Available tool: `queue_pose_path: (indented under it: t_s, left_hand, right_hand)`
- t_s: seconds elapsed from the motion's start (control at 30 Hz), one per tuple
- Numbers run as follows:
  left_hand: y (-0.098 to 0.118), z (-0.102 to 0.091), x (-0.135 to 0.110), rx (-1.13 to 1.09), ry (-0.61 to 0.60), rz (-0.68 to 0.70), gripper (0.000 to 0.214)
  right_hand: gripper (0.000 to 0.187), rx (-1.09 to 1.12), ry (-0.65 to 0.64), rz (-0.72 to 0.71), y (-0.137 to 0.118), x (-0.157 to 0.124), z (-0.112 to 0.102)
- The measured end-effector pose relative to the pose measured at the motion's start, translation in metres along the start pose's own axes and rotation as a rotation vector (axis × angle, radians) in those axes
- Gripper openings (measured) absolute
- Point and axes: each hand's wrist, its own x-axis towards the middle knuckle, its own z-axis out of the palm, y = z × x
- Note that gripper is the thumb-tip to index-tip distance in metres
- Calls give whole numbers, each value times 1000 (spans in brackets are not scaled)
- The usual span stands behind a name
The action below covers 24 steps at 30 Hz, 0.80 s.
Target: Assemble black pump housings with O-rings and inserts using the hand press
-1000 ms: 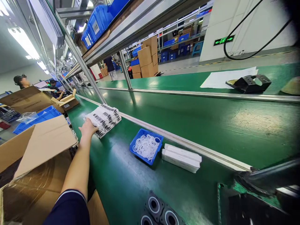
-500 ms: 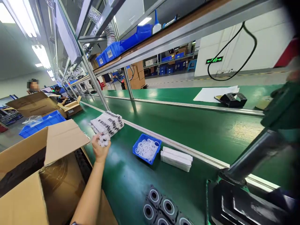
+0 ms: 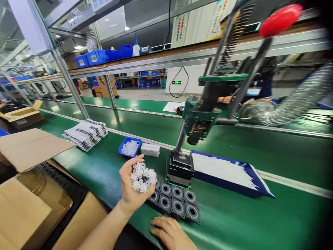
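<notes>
My left hand [image 3: 130, 185] is cupped around a clump of small white toothed plastic wheels [image 3: 142, 177], held above the green bench. Several black square housings [image 3: 178, 205], each with a round hole and a white ring, lie in two rows just beyond it; the hand hides the left end of the rows. My right hand [image 3: 170, 231] rests near the bench's front edge, holding nothing, with its fingers stretched out below the housings. A hand press [image 3: 180, 170] with a red knob stands right behind them.
Beyond my left hand are a blue tray [image 3: 130, 147] of white rings and a stack of white strips [image 3: 150, 150]. A blue bin [image 3: 223, 172] of white strips lies right of the press. Opened cardboard box [image 3: 33, 147] at left; patterned white stack [image 3: 85, 133] behind. Across the bench, another person's hand [image 3: 226, 99].
My view has swung right. My left hand has come from beside the patterned stack to near the black housings, still holding the white wheels. My right hand has come into view.
</notes>
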Motion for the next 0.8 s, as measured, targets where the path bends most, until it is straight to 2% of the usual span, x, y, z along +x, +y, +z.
queue_pose_path:
  t_s: [0.07, 0.13, 0.17, 0.2, 0.23, 0.37, 0.53, 0.7, 0.8]
  left_hand:
    - [16, 11, -19, -425, -31, -496, 59]
    - [28, 20, -35, -768, -49, -990, 43]
    - [32, 23, -42, -869, -41, -1169, 36]
    - [35, 26, -47, -922, -22, -1291, 33]
    - [37, 28, -50, -943, 12, -1359, 33]
    - [43, 38, -57, -926, 107, -1458, 44]
    - [47, 46, -56, -920, 207, -1444, 40]
    - [40, 50, -51, -929, 203, -1443, 47]
    - [35, 50, -49, -951, 220, -1438, 48]
  right_hand:
    - [37, 78, -20, 88, -19, -4, -11]
    - [32, 151, 12, 176, -37, -12, -19]
    - [29, 181, 26, 205, -44, -16, -21]
    - [27, 203, 36, 229, -49, -21, -23]
    - [25, 218, 46, 250, -53, -26, -24]
    - [21, 223, 82, 314, -57, -44, -28]
    - [18, 218, 137, 375, -58, -59, -31]
    - [18, 236, 154, 404, -61, -66, -35]
    - [19, 294, 202, 402, -61, -69, -45]
